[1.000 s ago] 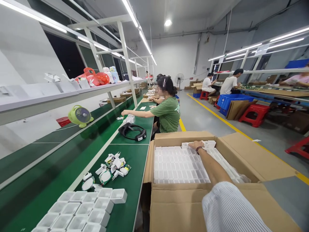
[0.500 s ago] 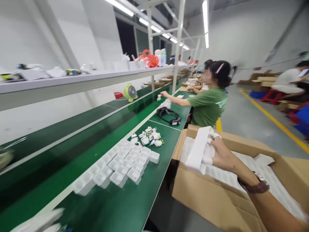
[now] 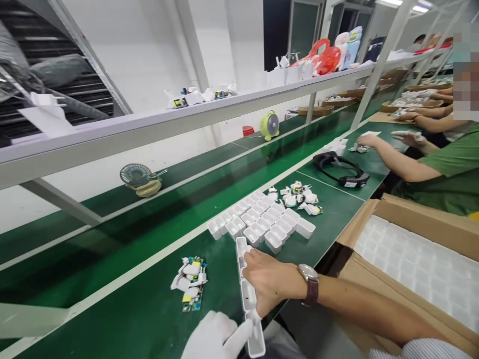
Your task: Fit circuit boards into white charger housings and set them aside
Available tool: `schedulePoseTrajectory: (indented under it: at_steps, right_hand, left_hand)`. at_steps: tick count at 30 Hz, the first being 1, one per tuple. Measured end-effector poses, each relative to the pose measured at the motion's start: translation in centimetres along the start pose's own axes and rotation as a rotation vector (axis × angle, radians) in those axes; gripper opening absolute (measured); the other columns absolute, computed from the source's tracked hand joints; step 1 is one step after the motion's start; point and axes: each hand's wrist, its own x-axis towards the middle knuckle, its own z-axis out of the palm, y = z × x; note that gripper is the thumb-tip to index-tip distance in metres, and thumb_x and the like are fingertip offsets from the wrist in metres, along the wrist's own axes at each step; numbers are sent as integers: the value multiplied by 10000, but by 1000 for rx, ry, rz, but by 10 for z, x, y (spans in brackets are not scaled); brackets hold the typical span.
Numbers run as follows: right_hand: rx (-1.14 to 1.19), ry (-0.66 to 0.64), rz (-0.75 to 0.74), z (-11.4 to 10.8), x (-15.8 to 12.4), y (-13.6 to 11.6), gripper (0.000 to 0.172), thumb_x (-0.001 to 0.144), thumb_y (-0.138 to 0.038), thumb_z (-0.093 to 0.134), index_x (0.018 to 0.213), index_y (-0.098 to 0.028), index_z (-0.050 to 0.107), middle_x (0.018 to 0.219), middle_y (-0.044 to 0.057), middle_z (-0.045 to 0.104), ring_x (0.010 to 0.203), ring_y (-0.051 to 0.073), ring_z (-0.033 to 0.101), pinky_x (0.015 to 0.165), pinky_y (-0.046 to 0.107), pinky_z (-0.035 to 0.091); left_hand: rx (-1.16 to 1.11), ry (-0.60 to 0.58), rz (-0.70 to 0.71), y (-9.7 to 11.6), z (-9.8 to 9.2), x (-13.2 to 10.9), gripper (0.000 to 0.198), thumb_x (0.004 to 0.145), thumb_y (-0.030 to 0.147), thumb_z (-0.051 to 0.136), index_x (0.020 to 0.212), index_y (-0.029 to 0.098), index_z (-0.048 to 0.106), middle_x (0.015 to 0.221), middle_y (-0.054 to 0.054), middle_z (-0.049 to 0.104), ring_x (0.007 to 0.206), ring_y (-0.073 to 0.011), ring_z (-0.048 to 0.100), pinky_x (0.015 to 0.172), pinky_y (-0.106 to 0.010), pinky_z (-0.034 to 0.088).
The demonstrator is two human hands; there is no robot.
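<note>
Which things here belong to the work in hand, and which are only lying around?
Likely in the work:
row of white cases, right hand gripping it, left hand at its near end
block of white cases beyond it
open cardboard box
near pile of circuit boards, probably

Apparently only lying around:
black headset
green fan
beige fan
red bag

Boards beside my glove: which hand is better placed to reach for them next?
Probably the left hand: it lies nearer the boards, though it seems to touch the row of cups. The right hand is farther off and holds that row.
</note>
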Motion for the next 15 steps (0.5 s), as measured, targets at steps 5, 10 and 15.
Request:
schedulePoseTrajectory:
  at_steps: [5,10,15]
  right_hand:
    - [-47,-166,17,13,30,-11,541,548,-596,785,798,-125,700,899,122,569,824,244,474,799,375,423]
    - [-70,-197,-1,4,36,-7,508,658,-589,760,843,-120,699,926,138,590,853,268,519,804,396,438]
    - [-2,-118,10,-2,33,6,372,900,-485,595,863,-119,651,909,123,623,832,246,548,793,383,458]
  left_hand:
    - [47,-52,-57,-1,11,-15,344,959,477,542,1193,228,581,678,-4,595,558,-151,546,517,-257,394]
    - [42,-218,-69,-1,3,-17,206,921,421,622,984,226,609,708,-12,610,611,-164,575,561,-286,396]
    - [55,-169,26,0,12,-31,126,922,318,588,843,220,590,638,-3,606,553,-161,565,519,-310,362]
